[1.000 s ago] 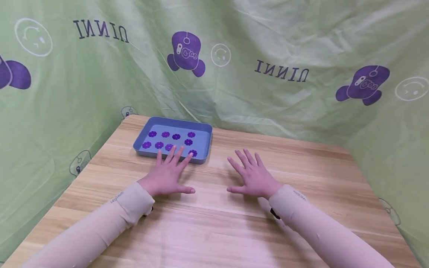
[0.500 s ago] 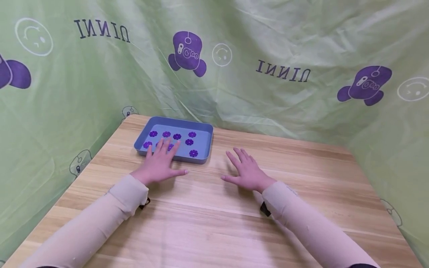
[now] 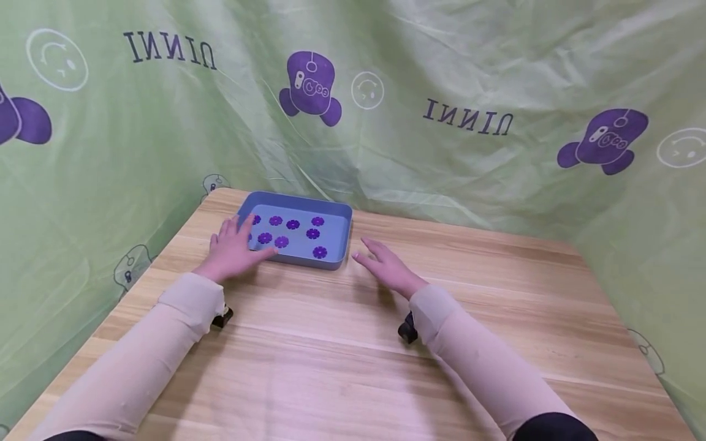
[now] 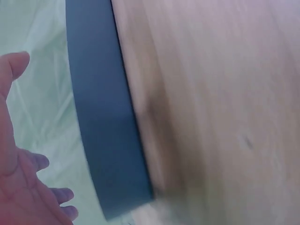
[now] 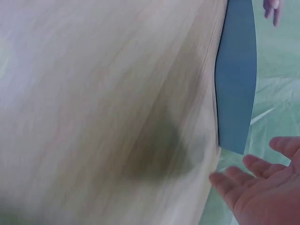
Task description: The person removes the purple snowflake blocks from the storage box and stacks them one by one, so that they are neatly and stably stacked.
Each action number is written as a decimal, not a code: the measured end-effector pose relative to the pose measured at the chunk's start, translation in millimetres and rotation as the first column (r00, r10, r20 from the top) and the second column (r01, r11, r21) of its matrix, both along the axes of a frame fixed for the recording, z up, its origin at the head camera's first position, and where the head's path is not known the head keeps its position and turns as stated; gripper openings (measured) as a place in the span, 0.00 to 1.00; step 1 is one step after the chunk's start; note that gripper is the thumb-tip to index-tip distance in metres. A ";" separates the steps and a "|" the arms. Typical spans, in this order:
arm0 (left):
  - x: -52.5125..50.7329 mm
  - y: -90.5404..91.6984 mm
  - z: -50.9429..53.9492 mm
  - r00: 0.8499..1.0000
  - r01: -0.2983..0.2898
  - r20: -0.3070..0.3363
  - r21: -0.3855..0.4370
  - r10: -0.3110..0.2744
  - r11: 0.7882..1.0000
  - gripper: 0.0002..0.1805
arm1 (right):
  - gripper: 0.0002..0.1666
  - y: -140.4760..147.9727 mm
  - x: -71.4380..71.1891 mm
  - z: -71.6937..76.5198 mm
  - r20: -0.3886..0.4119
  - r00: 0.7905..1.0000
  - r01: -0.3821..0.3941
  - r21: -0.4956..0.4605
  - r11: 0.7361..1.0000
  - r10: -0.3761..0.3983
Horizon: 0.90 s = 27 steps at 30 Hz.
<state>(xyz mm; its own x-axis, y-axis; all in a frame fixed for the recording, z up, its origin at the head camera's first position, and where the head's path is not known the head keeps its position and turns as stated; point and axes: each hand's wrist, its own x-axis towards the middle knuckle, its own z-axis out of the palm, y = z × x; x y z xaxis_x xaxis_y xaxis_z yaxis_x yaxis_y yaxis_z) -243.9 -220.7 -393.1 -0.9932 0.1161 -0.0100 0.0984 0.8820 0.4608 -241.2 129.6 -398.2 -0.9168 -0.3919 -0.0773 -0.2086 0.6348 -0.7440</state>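
Observation:
A blue rectangular tray [image 3: 324, 264] stands near the far left of the table, with several purple flower-shaped pieces [image 3: 312, 233] lying spread on its floor. My left hand [image 3: 230, 250] is over the tray's near left corner, fingers spread and nothing held; it hides part of two pieces. Whether it touches the tray, I cannot tell. Just right of the tray, my right hand [image 3: 388, 267] hovers with extended fingers, holding nothing and apart from the wall. The left wrist view shows the tray's side [image 4: 101, 103] beside my palm; the right wrist view shows its near corner [image 5: 234, 93].
The light wooden table [image 3: 331, 355] extends in front and to the right of the tray. A green printed curtain [image 3: 397, 171] hangs close behind the tray and along both sides.
My left hand has moved left and forward from the tray's front to its left corner. My right hand has come left and forward toward the tray's right side. The tray stays put.

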 end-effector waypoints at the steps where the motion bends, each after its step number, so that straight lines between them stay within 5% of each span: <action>1: -1.7 -4.0 -1.6 1.000 -0.019 -0.002 0.019 0.019 1.000 0.60 | 0.44 -1.4 -1.0 -0.6 0.018 1.000 0.010 -0.024 1.000 -0.010; 5: -7.2 -17.5 -8.1 0.996 -0.093 -0.002 0.105 0.094 0.990 0.61 | 0.42 -6.3 -3.8 -3.9 0.129 0.989 0.096 -0.150 0.984 -0.076; 9: -11.9 -26.2 -13.3 0.987 -0.160 0.041 0.237 0.155 0.958 0.61 | 0.41 -12.0 -9.2 -9.8 0.272 0.955 0.207 -0.333 0.920 -0.117; 12: -14.0 -28.4 -15.1 0.976 -0.217 0.117 0.402 0.185 0.889 0.59 | 0.40 -19.2 -14.1 -13.5 0.352 0.927 0.285 -0.435 0.854 -0.130; 15: -14.3 -29.5 -15.9 0.962 -0.272 0.188 0.537 0.201 0.798 0.57 | 0.40 -29.3 -17.1 -16.3 0.386 0.909 0.343 -0.469 0.814 -0.160; 18: -14.5 -30.2 -17.1 0.951 -0.305 0.234 0.596 0.203 0.743 0.57 | 0.38 -40.0 -19.1 -19.3 0.396 0.899 0.379 -0.486 0.787 -0.188; 23: -14.7 -27.3 -18.8 0.938 -0.339 0.295 0.657 0.185 0.674 0.57 | 0.40 -53.6 -21.0 -23.1 0.442 0.867 0.449 -0.493 0.745 -0.230; 27: -13.9 -25.4 -19.9 0.936 -0.343 0.304 0.670 0.178 0.658 0.56 | 0.42 -58.5 -21.6 -24.8 0.455 0.858 0.470 -0.509 0.722 -0.238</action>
<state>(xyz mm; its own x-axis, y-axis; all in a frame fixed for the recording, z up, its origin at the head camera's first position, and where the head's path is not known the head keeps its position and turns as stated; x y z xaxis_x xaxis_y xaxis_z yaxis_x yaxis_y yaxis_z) -257.9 -246.1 -413.0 -0.9685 -0.0927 -0.2309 -0.2474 0.2610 0.9331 -262.8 71.1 -423.0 -0.9548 -0.1147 -0.2741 0.2732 0.0239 -0.9616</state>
